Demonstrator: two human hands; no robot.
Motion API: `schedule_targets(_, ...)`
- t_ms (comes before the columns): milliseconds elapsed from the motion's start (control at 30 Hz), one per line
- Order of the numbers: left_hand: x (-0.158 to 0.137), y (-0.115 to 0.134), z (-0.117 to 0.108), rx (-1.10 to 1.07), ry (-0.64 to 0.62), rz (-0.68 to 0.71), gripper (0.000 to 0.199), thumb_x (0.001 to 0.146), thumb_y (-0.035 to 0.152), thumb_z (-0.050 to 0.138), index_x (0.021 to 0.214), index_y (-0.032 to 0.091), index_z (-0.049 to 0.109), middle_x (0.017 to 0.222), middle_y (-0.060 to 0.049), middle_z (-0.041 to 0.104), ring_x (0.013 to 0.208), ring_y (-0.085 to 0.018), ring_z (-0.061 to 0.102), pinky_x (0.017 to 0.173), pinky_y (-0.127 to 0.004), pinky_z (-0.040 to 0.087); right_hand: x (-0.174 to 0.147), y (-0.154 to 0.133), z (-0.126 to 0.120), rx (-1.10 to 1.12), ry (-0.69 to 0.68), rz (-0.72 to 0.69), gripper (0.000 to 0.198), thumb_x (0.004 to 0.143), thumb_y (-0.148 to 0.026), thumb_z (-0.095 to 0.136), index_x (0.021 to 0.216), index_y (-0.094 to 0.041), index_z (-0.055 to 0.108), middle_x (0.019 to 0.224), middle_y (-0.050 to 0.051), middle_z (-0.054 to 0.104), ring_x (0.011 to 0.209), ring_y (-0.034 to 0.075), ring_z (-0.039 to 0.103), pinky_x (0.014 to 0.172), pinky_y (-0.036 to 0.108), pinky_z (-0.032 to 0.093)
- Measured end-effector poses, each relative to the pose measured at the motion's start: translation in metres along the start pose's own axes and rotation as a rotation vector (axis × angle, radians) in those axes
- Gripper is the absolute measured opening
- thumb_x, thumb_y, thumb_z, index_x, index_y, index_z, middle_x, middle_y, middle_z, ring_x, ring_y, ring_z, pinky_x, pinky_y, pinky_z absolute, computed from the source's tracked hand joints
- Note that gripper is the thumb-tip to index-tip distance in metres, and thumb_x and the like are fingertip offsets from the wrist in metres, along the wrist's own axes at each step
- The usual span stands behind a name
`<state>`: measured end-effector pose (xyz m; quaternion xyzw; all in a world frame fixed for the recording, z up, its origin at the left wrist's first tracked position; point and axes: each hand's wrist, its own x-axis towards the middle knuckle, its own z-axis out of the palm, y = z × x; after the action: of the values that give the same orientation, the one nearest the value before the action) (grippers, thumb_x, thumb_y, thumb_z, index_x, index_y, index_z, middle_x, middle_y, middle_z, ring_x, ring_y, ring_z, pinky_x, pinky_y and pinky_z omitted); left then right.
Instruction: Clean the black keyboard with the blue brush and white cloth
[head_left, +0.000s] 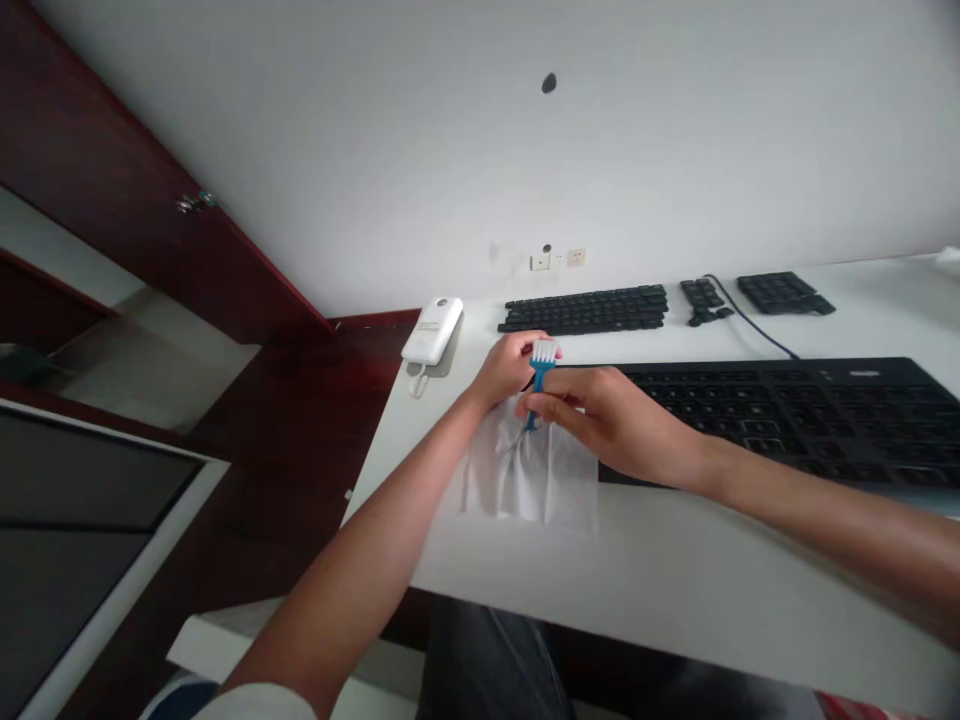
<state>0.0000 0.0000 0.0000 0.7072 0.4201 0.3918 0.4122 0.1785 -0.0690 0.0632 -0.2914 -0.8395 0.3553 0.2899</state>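
Observation:
Pinched between the thumb and fingers of my right hand [611,415] is a small blue brush [542,372]. Its white bristles point up, and the handle's lower end meets a thin white tissue [525,485]. The tissue lies creased over the left end of a black keyboard [757,420] and hangs down onto the tabletop. My left hand [512,368] is curled at the keyboard's far left corner, just behind the brush. Its fingertips are partly hidden, so what they grip cannot be made out.
Black keycaps [589,308] lie in keyboard-like rows at the back of the white table [660,570], with more groups to the right. A dark cable [750,315] runs between them. A white device with a strap [435,330] lies back left. The table's left edge borders dark floor.

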Motion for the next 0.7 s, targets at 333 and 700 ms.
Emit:
schedule_targets(333,0.002,-0.003,-0.001,0.073,-0.013,0.019,0.034,0.099,0.042,0.052,0.086,0.017,0.070,0.080,-0.002,0.062,0.070,-0.015,0.048,0.064,-0.029,0.035,-0.005,0.024,0.017,-0.276,-0.007,-0.080,0.025,0.102,-0.027,0.062,0.083,-0.017,0.073,0.074,0.005,0.074,0.061,0.017,0.065,0.059,0.030,0.042)
schedule_targets(700,0.000,-0.001,-0.002,0.131,-0.008,0.032,0.034,0.101,0.042,0.051,0.088,0.017,0.071,0.078,-0.001,0.060,0.070,-0.016,0.048,0.065,-0.029,0.035,-0.009,0.019,0.018,-0.384,-0.002,-0.201,0.029,0.108,-0.025,0.052,0.085,-0.017,0.069,0.076,0.006,0.072,0.064,0.019,0.066,0.061,0.032,0.045)
